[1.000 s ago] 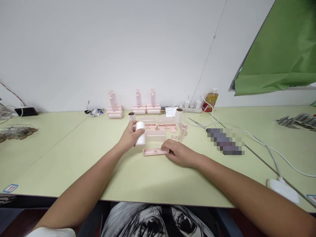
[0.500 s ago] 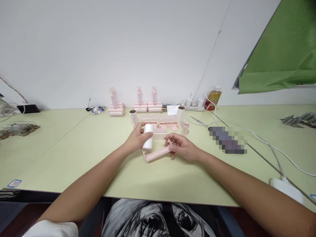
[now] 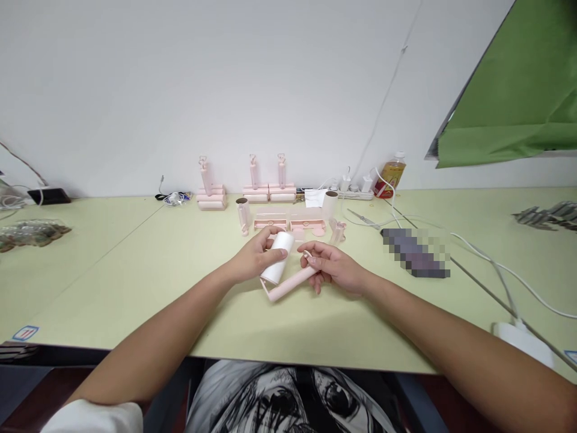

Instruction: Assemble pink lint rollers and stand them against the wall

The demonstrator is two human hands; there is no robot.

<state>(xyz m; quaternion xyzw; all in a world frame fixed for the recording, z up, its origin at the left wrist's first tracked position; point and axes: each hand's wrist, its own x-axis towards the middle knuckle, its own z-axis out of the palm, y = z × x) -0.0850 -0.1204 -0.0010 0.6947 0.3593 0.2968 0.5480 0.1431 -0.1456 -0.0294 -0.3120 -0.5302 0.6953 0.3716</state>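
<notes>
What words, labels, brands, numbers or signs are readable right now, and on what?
Nothing reads for certain.
Left sticker: red marks, perhaps "11", too small to be sure.
Right sticker: cut off by the picture edge, unreadable.
Bottle: label too blurred to read.
Roll and pink holder: no lettering visible.

Pale green table (image 3: 135,264) with pink trays (image 3: 307,225) and a bottle (image 3: 390,178)

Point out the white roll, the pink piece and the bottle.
White roll (image 3: 283,243), head view: side, towards the far end.
Pink piece (image 3: 293,284), head view: long bar.
Bottle (image 3: 391,175), head view: body.
</notes>
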